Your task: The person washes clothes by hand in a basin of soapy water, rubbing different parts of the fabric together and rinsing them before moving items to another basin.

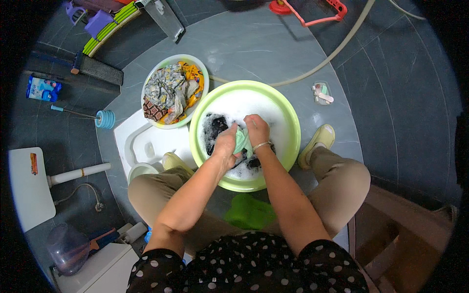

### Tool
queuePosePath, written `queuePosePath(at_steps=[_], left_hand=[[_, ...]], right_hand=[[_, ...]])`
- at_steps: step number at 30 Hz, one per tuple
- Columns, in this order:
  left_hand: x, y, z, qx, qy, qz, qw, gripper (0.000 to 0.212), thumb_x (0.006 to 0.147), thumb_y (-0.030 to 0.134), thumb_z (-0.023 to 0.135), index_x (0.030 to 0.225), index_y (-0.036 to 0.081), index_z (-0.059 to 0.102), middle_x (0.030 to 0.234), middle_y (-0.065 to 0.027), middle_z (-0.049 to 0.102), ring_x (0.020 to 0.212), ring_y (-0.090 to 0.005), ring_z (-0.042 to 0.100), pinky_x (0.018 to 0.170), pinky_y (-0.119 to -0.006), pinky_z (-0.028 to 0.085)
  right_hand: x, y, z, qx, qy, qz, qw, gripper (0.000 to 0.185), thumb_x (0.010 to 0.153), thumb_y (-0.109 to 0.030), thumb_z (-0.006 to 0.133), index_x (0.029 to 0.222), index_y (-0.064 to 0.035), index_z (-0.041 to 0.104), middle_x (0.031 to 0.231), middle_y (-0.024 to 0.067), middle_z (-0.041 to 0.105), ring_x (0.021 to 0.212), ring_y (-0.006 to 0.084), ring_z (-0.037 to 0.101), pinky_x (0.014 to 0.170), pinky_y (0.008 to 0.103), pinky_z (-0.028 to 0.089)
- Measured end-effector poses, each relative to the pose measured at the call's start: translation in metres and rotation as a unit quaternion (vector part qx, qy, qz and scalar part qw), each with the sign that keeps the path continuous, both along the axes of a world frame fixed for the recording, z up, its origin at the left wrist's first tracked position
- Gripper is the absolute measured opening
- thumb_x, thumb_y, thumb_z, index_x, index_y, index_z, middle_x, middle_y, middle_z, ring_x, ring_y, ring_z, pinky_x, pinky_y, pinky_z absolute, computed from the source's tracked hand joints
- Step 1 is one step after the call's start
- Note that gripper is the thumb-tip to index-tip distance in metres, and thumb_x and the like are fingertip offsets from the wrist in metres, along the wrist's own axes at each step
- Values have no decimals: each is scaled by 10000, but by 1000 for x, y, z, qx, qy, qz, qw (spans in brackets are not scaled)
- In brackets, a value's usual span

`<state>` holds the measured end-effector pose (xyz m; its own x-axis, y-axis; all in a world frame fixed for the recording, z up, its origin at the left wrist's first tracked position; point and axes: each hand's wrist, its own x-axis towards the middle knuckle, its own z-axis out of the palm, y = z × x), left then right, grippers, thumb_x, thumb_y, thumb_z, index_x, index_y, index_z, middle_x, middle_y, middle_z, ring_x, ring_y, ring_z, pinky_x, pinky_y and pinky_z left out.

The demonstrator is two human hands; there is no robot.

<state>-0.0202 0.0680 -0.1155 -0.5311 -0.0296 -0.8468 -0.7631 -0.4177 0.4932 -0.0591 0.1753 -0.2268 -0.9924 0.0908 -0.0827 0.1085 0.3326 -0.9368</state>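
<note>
Both hands are over a lime-green plastic basin (pixel 293 121) full of white suds. A light green cloth (pixel 242 140) is bunched between them. My left hand (pixel 225 143) grips its left side, while my right hand (pixel 257 130), with a bangle at the wrist, clasps its upper right side. Dark fabric (pixel 218 126) lies in the foam beside and below my hands; how much more is under the suds is hidden. Left of this basin, a second, paler basin (pixel 206 77) holds a heap of patterned clothes (pixel 165 86) in grey, yellow and brown.
A white squat toilet (pixel 126 128) is set in the floor at left, with a small pail (pixel 141 169) by my knee. A beige hose (pixel 322 67) curves behind the basin. To the right sits a small clear box (pixel 322 93) of soap-like pieces. A blue plunger (pixel 105 119) is at left.
</note>
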Motion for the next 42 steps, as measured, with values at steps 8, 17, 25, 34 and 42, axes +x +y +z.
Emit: queuePosePath(at_steps=[8,17,25,34,42], left_hand=[[-14,-56,-25,-173,166,67,968,257,920,192,510,1150,85,550,972,-68,599,859,-197,570,781,-310,471],[0,-31,-41,-33,-10,-27,999,467,949,204,429,1385,81,310,1311,-148,446,1026,-252,538,844,-380,486],[-4,-47,-44,124,-4,38,991,450,943,419,402,995,9,580,854,-125,616,687,-239,568,647,-356,491],[0,-47,-77,122,42,103,986,292,915,341,481,885,82,612,715,-57,583,643,-197,558,618,-340,485],[-10,2,-5,-51,58,8,997,302,963,297,398,1097,80,561,976,-64,595,885,-175,536,795,-316,450]], right_hand=[[-20,40,-23,-54,-7,-80,995,262,734,-154,683,989,-102,650,980,91,626,983,263,571,872,377,449],[21,-13,-28,144,5,11,990,100,720,-108,602,819,-103,585,853,175,576,852,334,586,773,418,471],[71,-62,112,-74,80,74,991,164,750,-122,569,898,-62,534,679,174,589,620,343,595,595,406,470],[69,-64,107,-47,168,21,984,147,831,-135,548,956,-79,600,730,211,611,691,376,612,628,430,481],[-3,-25,2,82,-62,-19,995,270,904,-306,488,941,-61,596,820,213,623,757,387,599,670,453,471]])
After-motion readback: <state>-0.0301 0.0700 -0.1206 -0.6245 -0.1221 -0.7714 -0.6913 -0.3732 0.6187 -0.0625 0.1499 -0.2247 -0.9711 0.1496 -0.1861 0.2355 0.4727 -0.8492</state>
